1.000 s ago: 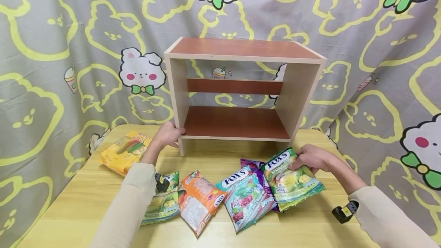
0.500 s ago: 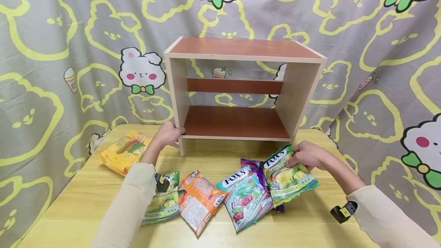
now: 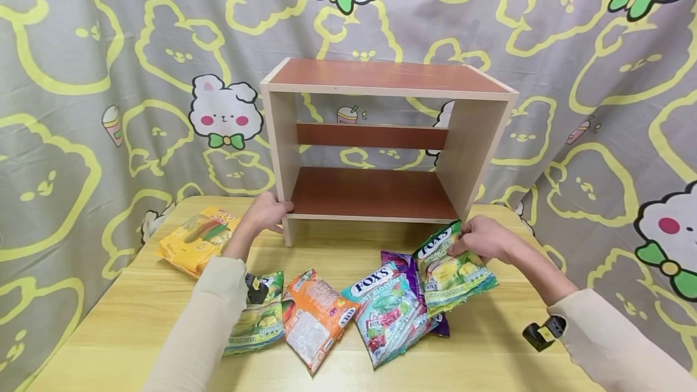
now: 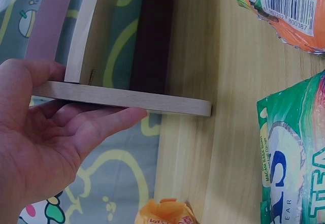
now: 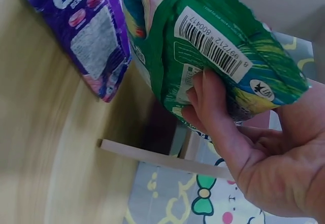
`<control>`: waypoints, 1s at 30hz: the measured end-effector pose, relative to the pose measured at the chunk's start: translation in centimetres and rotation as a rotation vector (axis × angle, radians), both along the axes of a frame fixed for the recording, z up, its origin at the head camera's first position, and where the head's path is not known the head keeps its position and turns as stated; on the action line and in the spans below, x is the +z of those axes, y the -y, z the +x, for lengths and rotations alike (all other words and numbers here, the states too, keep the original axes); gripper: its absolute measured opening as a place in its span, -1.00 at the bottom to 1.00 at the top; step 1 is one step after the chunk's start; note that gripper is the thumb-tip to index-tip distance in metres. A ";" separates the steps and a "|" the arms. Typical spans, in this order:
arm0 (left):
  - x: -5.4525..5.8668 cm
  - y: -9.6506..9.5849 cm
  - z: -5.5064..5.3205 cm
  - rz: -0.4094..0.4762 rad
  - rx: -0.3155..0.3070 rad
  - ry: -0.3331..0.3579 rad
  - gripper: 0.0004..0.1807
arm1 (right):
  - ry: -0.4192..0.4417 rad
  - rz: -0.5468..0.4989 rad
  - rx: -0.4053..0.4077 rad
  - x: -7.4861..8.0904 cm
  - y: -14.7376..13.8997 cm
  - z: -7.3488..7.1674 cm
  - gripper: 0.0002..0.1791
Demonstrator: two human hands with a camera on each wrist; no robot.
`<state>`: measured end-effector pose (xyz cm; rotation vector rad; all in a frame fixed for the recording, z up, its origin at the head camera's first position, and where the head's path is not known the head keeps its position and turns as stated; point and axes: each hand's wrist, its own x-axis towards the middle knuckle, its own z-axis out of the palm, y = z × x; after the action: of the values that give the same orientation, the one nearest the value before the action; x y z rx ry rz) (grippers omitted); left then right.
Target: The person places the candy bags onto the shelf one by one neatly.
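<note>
My right hand (image 3: 483,239) pinches a green bag of Fox's Spring Tea candy (image 3: 448,274) by its upper right part, thumb on the front. In the right wrist view the fingers press the back of the candy bag (image 5: 203,46), beside its barcode. The bag is tilted and raised over a purple Fox's candy bag (image 5: 94,36) on the table. My left hand (image 3: 267,213) grips the lower left side panel of a small wooden shelf (image 3: 376,77). In the left wrist view the thumb lies inside the side panel (image 4: 152,101) and the fingers outside.
A light-blue Fox's bag (image 3: 383,319) overlaps the purple one. An orange bag (image 3: 313,325) and another green bag (image 3: 256,325) lie left of it on the wooden table (image 3: 120,331). A yellow bag (image 3: 187,247) is at the back left. A patterned curtain (image 3: 179,35) hangs behind.
My right hand has moved slightly up and left with the green candy bag, toward the shelf, uncovering more of the purple bag. My left hand stays on the side panel.
</note>
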<state>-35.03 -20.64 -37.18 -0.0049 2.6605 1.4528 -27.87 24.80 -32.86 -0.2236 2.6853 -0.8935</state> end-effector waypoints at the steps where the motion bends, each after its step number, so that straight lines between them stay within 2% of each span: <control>1: 0.0 0.0 0.0 0.000 0.000 0.000 -0.49 | -0.005 0.001 0.000 0.1 0.1 0.0 -0.73; 9: -0.1 -0.3 -0.2 -0.010 0.003 0.002 -0.52 | -0.079 0.046 -0.006 1.3 1.2 0.0 -0.63; 14: -0.3 -0.2 -0.3 -0.001 -0.002 0.003 -0.51 | -0.108 0.053 -0.005 2.1 2.1 0.1 -0.70; 20: -0.3 0.0 -0.2 0.003 -0.004 0.006 -0.48 | -0.157 0.043 -0.006 3.4 3.2 0.2 -0.66; 25: -0.3 0.0 -0.2 0.002 -0.012 -0.001 -0.47 | -0.180 0.049 -0.012 4.9 4.0 0.3 -0.57; 30: -0.3 0.1 -0.4 -0.001 -0.014 -0.009 -0.47 | -0.170 0.055 -0.003 7.4 4.7 0.5 -0.58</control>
<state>-35.42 -20.75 -37.52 0.0204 2.6632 1.4508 -27.35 20.11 -25.49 -0.2953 2.8626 -0.8354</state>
